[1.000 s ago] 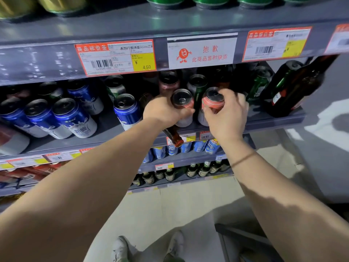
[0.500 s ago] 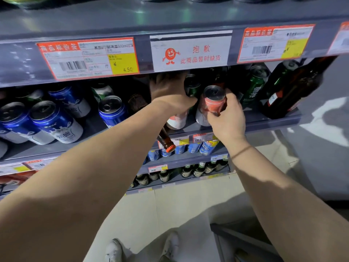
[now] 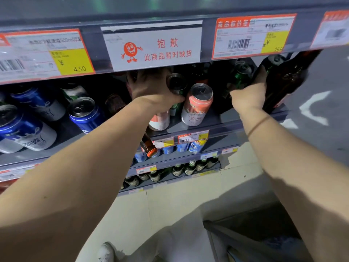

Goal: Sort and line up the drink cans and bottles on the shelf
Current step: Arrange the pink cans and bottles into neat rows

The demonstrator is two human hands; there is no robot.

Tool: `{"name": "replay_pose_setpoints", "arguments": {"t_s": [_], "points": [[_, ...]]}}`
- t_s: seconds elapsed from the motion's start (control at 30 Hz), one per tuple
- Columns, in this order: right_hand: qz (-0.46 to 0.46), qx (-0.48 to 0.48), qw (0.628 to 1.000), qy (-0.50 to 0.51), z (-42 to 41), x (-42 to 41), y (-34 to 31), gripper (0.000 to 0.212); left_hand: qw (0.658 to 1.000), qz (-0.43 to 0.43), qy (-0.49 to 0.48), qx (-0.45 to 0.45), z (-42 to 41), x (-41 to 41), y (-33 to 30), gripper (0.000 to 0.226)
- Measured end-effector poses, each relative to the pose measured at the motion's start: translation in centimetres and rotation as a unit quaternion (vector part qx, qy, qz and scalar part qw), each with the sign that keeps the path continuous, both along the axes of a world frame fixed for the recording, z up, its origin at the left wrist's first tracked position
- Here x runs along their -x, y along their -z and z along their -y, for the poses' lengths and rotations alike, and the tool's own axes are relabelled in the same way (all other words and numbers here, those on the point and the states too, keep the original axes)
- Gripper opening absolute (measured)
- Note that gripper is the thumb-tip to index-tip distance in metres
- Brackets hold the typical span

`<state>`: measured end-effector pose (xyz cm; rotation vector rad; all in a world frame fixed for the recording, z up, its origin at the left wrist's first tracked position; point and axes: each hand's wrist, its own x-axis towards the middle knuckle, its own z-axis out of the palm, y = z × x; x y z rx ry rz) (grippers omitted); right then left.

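Both hands are reaching into the shelf: the left hand is curling round a dark can just behind the pink can, and the right hand is reaching among the green bottles, its fingers hidden so its grip cannot be told. Blue cans are sitting further left. Sliding each item upright into its own row, without nudging the pink can off the edge, would probably serve best.

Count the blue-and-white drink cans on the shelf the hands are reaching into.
4. One blue-and-white can stands beside the left forearm, one behind it, one at front left, one cut by the left edge. More may hide behind.
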<state>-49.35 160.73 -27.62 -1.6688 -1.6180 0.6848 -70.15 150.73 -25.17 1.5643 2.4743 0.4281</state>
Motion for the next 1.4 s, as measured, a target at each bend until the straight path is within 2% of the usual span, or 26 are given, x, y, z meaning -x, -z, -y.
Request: {"name": "replay_pose_setpoints", "arguments": {"t_s": [0.03,0.1,0.13,0.17,0.23,0.27,0.37,0.5,0.6,0.7,0.83,0.93,1.03,1.1,1.27,1.4], "points": [[0.042,-0.025,0.999,-0.008,-1.5,-0.4,0.6,0.089,1.0,0.002,0.004,-0.006,0.1,0.0,0.0,0.067],[0.058,-0.019,0.998,0.007,-2.4,-0.3,0.8,0.06,1.0,0.015,0.013,-0.011,0.3,0.0,-0.1,0.063],[0.063,-0.02,0.998,0.004,-2.5,-0.3,0.5,0.053,1.0,0.019,0.018,-0.014,0.4,-0.1,-0.1,0.063],[0.092,-0.031,0.995,-0.006,-2.5,-0.1,0.3,0.06,0.999,0.019,0.023,-0.018,0.6,-0.1,-0.1,0.063],[0.062,-0.023,0.998,0.021,-3.2,0.0,0.9,0.077,0.999,0.021,0.031,-0.029,0.8,0.1,-0.1,0.064],[0.056,-0.007,0.998,0.026,-2.9,0.1,0.7,0.078,0.998,0.034,0.036,-0.033,0.9,0.3,-0.1,0.064],[0.013,0.006,1.0,0.013,-2.2,-0.1,1.0,0.077,0.993,0.077,0.063,-0.059,1.1,0.6,0.1,0.066],[-0.032,-0.043,0.999,0.006,0.7,-1.0,0.5,0.065,0.983,0.09,0.101,-0.125,2.2,0.7,-0.2,0.067],[-0.054,-0.085,0.995,0.004,2.7,-2.1,-1.0,0.057,0.974,0.09,0.114,-0.175,3.6,0.9,-0.7,0.077],[-0.065,-0.108,0.992,0.021,5.6,-2.8,-3.4,0.048,0.955,0.162,0.121,-0.217,5.5,0.7,-1.7,0.078],[-0.06,-0.101,0.993,0.031,10.9,-3.0,-6.4,0.058,0.924,0.285,0.098,-0.234,8.8,0.1,-3.5,0.07],[-0.065,-0.085,0.994,-0.008,15.0,-3.0,-7.5,0.054,0.882,0.342,0.133,-0.295,12.0,0.2,-4.2,0.065],[-0.086,-0.042,0.993,-0.064,18.2,-0.9,-7.9,0.057,0.863,0.389,0.139,-0.291,15.9,1.4,-4.4,0.064],[-0.082,-0.033,0.991,-0.101,20.1,1.6,-8.2,0.066,0.864,0.394,0.128,-0.286,18.6,3.1,-4.1,0.062],[-0.087,-0.011,0.978,-0.188,25.3,10.1,-8.8,0.057,0.878,0.386,0.064,-0.276,25.1,9.4,-4.3,0.063],[-0.069,0.02,0.964,-0.255,29.0,16.9,-8.5,0.065,0.892,0.356,-0.005,-0.281,30.5,15.1,-4.4,0.062]]}}
